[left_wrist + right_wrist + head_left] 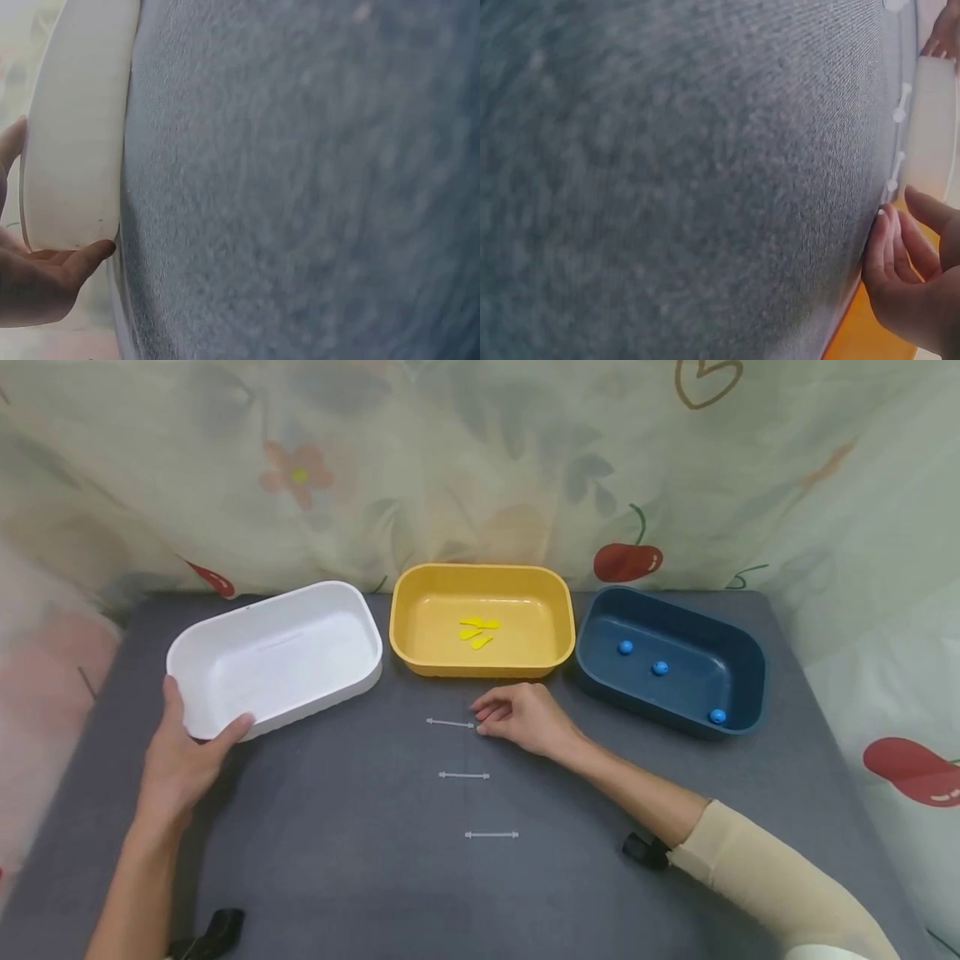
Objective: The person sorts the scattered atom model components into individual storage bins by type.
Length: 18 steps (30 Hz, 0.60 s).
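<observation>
My left hand (176, 760) grips the near-left corner of a white tray (315, 664), thumb at its front rim and fingers along its left side. In the left wrist view a fingertip (101, 250) sits at the tray's bottom edge, beside the cloth. My right hand (528, 718) is low over the table, its fingers loosely bent and a gap showing between thumb and fingers in the right wrist view. Just left of its fingertips lies a thin whitish rod (450, 722) with knobbed ends. A second rod (464, 775) and a third rod (492, 835) lie nearer the front.
A yellow tray (483, 671) at the back middle holds several small yellow pieces (480, 642). Right of it, a dark blue tray (675, 710) contains three blue beads (660, 667). Grey cloth (337, 852) covers the table, and a patterned curtain (465, 468) hangs behind.
</observation>
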Motion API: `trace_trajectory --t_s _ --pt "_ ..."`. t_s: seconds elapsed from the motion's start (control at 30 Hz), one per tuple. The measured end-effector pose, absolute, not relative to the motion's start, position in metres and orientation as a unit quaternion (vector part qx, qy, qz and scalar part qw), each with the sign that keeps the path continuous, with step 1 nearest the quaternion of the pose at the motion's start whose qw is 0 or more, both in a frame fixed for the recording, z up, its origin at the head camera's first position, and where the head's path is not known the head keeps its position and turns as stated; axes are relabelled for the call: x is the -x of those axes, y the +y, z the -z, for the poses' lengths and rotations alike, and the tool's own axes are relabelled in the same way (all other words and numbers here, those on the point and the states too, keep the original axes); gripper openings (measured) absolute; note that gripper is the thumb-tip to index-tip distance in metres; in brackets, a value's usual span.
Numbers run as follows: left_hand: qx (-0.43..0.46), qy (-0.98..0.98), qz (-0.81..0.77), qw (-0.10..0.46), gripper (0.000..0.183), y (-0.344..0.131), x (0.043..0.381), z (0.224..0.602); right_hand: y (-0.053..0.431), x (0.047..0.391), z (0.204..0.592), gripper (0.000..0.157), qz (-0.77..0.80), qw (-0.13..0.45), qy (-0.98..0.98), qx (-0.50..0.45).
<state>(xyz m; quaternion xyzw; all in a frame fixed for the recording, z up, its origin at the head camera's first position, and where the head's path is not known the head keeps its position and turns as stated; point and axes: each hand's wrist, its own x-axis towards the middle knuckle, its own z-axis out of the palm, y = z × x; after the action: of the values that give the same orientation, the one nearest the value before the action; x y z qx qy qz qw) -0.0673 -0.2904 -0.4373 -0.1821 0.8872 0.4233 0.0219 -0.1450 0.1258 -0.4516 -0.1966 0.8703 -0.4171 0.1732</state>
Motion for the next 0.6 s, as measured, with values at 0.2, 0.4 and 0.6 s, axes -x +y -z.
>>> trace_trajectory --t_s 0.2,0.4,0.6 --pt "0.184 0.886 -0.426 0.020 0.108 -0.286 0.068 0.437 0.120 0.143 0.455 0.025 0.402 0.155 0.880 0.197" --pt "0.192 0.882 -0.429 0.019 0.108 -0.284 0.066 0.437 0.111 0.143 0.459 0.020 0.357 0.112 0.901 0.217" --pt "0.198 0.882 -0.428 0.018 0.108 -0.283 0.067 0.437 0.106 0.143 0.462 0.017 0.326 0.077 0.913 0.231"
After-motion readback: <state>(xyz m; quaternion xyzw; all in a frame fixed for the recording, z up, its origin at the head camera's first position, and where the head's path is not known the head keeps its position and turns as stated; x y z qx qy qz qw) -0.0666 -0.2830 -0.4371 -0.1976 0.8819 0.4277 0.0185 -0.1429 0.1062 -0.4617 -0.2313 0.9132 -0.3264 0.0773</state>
